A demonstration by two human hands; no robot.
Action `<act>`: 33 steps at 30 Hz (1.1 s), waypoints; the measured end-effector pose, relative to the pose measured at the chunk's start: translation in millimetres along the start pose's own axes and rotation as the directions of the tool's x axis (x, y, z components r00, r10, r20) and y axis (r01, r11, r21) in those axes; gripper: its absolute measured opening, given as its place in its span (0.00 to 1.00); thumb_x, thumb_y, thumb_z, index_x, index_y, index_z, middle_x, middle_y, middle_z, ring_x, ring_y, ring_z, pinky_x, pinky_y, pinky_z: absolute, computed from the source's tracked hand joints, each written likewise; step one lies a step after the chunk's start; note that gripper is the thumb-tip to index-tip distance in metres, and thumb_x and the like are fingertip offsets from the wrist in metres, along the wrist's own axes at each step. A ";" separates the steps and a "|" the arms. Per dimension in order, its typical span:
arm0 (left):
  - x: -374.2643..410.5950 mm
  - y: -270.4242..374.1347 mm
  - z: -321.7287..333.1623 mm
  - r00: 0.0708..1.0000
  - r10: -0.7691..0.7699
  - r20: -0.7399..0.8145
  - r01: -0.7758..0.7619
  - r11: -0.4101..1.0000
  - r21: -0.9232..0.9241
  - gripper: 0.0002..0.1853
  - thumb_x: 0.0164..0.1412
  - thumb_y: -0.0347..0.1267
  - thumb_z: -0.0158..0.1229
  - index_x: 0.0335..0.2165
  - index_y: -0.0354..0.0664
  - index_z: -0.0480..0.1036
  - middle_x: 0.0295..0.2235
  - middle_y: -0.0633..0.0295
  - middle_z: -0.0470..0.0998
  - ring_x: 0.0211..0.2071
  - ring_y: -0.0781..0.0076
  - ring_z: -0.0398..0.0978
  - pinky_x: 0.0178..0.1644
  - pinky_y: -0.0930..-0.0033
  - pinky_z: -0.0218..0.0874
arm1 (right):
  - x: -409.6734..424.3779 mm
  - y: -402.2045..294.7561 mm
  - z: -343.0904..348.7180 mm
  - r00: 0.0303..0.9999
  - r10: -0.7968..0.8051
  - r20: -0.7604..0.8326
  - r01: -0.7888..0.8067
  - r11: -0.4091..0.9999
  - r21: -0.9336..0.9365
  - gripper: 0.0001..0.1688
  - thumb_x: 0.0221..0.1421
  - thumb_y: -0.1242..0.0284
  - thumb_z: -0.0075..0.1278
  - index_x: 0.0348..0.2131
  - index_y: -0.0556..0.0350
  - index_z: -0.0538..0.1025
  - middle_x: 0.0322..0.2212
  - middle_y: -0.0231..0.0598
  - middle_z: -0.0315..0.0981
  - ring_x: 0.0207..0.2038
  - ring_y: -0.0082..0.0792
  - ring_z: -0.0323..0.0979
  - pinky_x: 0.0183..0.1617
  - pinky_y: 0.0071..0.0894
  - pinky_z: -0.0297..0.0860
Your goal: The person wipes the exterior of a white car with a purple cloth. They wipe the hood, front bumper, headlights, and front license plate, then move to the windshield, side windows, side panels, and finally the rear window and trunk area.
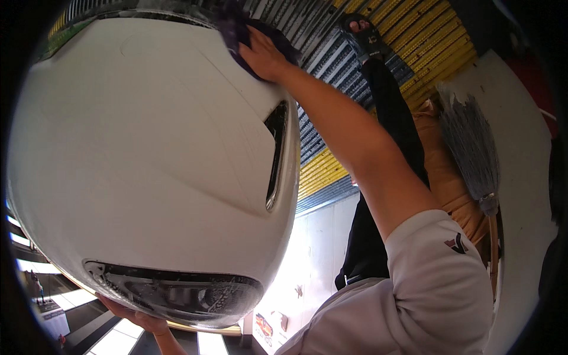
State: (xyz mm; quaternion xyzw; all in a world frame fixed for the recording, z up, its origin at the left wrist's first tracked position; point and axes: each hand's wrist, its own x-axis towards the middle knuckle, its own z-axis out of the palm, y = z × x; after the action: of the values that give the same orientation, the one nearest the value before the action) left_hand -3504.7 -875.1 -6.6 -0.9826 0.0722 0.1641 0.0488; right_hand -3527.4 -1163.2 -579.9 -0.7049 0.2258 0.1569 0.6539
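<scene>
A dark purple cloth (pixel 279 42) is under my right hand (pixel 266 55), pressed to the edge of a white car bumper (pixel 146 133). Its fingers spread over the fabric, and the arm reaches across from the right. Toward the bottom of the view, my left hand (pixel 137 317) rests at the car's edge beside the headlight (pixel 177 290). Part of that hand is hidden behind the car, so its fingers do not show clearly. The headlight lens looks wet. A black vent (pixel 277 155) is set into the bumper's side, and thin lines mark the white paint.
Grey and yellow floor grating (pixel 399 33) lies beneath, with my sandalled foot (pixel 361 35) on it. A mop or broom with grey strands (pixel 470 146) stands beside orange fabric (pixel 443 177). A pale wall (pixel 321 235) and bright ceiling lights (pixel 120 337) appear lower down.
</scene>
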 end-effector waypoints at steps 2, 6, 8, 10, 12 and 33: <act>7.8 -4.4 0.3 0.998 0.055 0.029 -0.057 0.996 0.075 0.50 0.69 0.66 0.29 0.72 0.39 0.43 0.71 0.45 0.45 0.72 0.45 0.46 0.73 0.39 0.42 | -33.2 53.7 -2.8 0.978 0.208 -0.014 -0.207 0.976 0.075 0.43 0.69 0.48 0.38 0.65 0.67 0.63 0.68 0.60 0.54 0.71 0.55 0.50 0.74 0.41 0.49; 6.2 7.5 4.6 0.997 -0.069 0.029 0.069 0.997 -0.021 0.53 0.66 0.70 0.31 0.72 0.42 0.42 0.72 0.47 0.42 0.73 0.47 0.41 0.74 0.37 0.37 | -155.9 105.8 8.4 0.765 0.636 0.100 -0.640 0.737 0.217 0.45 0.70 0.49 0.37 0.69 0.66 0.56 0.69 0.58 0.54 0.73 0.51 0.50 0.74 0.39 0.48; -6.3 -3.3 -7.1 0.996 -0.086 0.032 0.085 0.995 0.043 0.53 0.66 0.70 0.31 0.72 0.44 0.41 0.72 0.47 0.41 0.74 0.47 0.38 0.74 0.37 0.36 | -156.0 61.3 -5.6 0.513 0.783 0.351 -0.846 0.392 0.361 0.47 0.70 0.46 0.35 0.70 0.65 0.55 0.70 0.58 0.51 0.73 0.50 0.47 0.75 0.37 0.45; 2.7 12.0 1.9 0.994 -0.110 0.018 0.111 0.986 -0.121 0.53 0.65 0.69 0.35 0.72 0.44 0.39 0.73 0.48 0.39 0.74 0.46 0.38 0.74 0.35 0.35 | -129.7 100.7 2.0 0.636 0.726 0.262 -0.758 0.523 0.389 0.47 0.70 0.46 0.36 0.70 0.65 0.55 0.69 0.60 0.53 0.73 0.51 0.49 0.75 0.38 0.46; 7.1 35.5 16.1 0.983 -0.182 0.025 0.178 0.908 -0.381 0.54 0.64 0.67 0.39 0.73 0.44 0.39 0.73 0.49 0.37 0.74 0.46 0.38 0.74 0.35 0.35 | -77.7 100.4 18.1 0.752 0.641 0.154 -0.655 0.700 0.285 0.47 0.69 0.46 0.35 0.68 0.68 0.58 0.68 0.62 0.56 0.72 0.52 0.50 0.74 0.37 0.47; -12.4 -11.3 -11.3 0.999 -0.022 0.025 0.021 1.000 0.023 0.52 0.67 0.66 0.40 0.71 0.34 0.47 0.71 0.38 0.43 0.73 0.38 0.40 0.72 0.35 0.33 | 46.8 -404.5 19.7 0.575 -0.629 0.522 0.630 0.748 0.208 0.24 0.59 0.54 0.52 0.37 0.58 0.82 0.45 0.50 0.79 0.58 0.55 0.68 0.62 0.55 0.64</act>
State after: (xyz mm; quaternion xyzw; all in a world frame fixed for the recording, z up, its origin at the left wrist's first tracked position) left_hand -3510.9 -863.7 8.9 -0.9806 0.0628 0.1749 0.0626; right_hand -3274.4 -1131.6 -261.8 -0.6598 -0.2420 0.1147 0.7021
